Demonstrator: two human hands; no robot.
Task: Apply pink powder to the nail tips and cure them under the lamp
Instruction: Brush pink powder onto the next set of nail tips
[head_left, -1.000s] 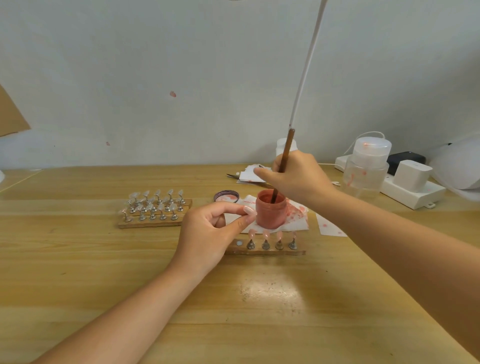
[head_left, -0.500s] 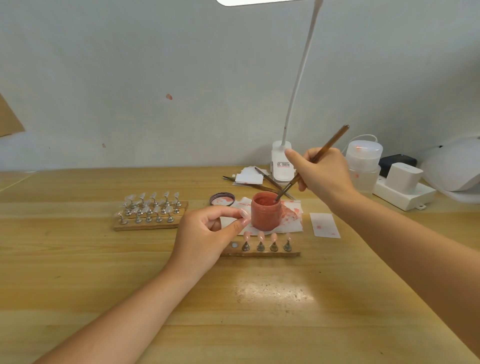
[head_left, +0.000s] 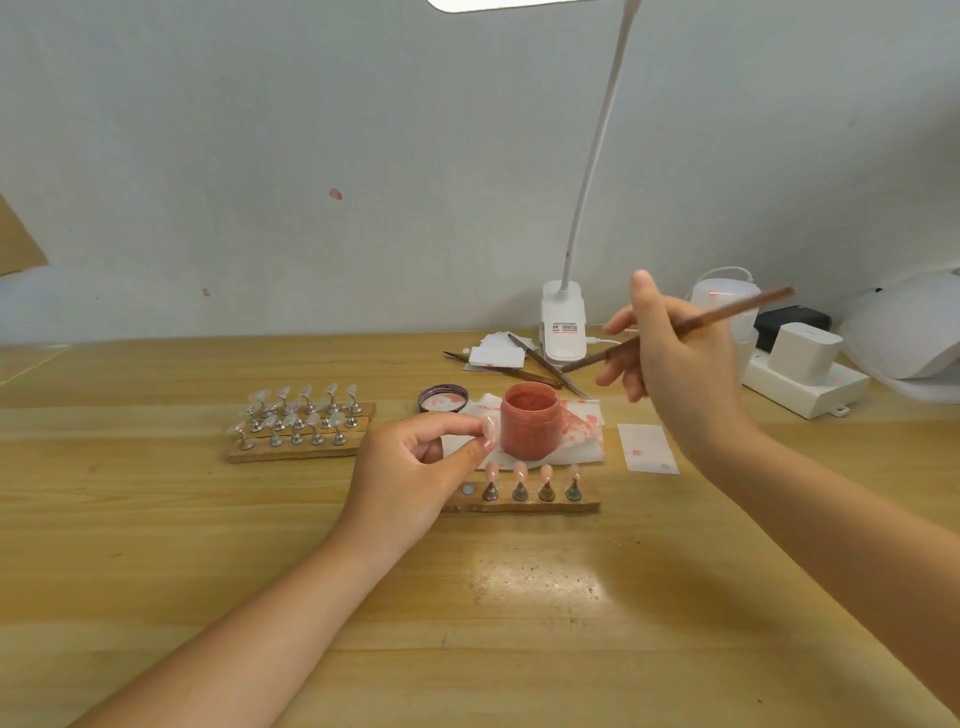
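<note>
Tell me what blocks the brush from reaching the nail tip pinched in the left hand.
Nothing visible. The brush in the right hand has open air down to the nail tip in the left hand; the powder jar stands just beside it.

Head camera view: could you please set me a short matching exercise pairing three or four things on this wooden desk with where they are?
Things:
1. Open pink powder jar
2. Long brown brush
3. Single pale nail tip
4. Dark round lid

Places:
A. In the left hand's grip
B. On the stained white paper
C. Flat on the desk, behind-left of the jar
D. In the right hand's grip

Pairs: 1-B, 2-D, 3-A, 4-C
</note>
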